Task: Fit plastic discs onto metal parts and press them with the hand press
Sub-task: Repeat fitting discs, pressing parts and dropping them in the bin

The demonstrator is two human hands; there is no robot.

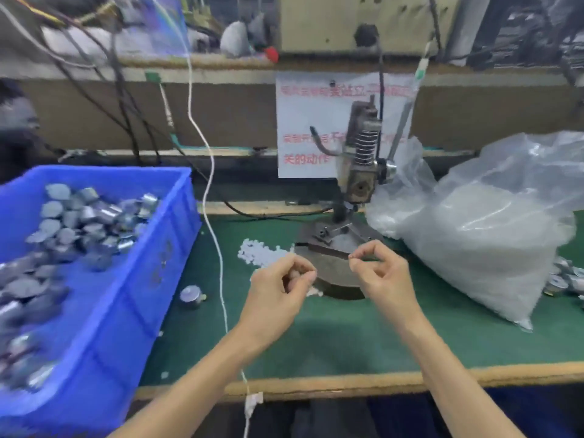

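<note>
Hands sit close together above the green mat (347,327), just in front of the hand press (360,172) and its round base (335,267). The left hand (281,289) is curled into a loose fist and the right hand (379,273) pinches thumb to forefinger; blur hides whether either grips anything. A small heap of white plastic discs (259,252) lies beside the base, near the left hand. Metal parts (79,222) fill the blue crate (177,216) at left, and one loose metal part (191,297) rests on the mat. A clear plastic bag (489,222) slumps at right.
</note>
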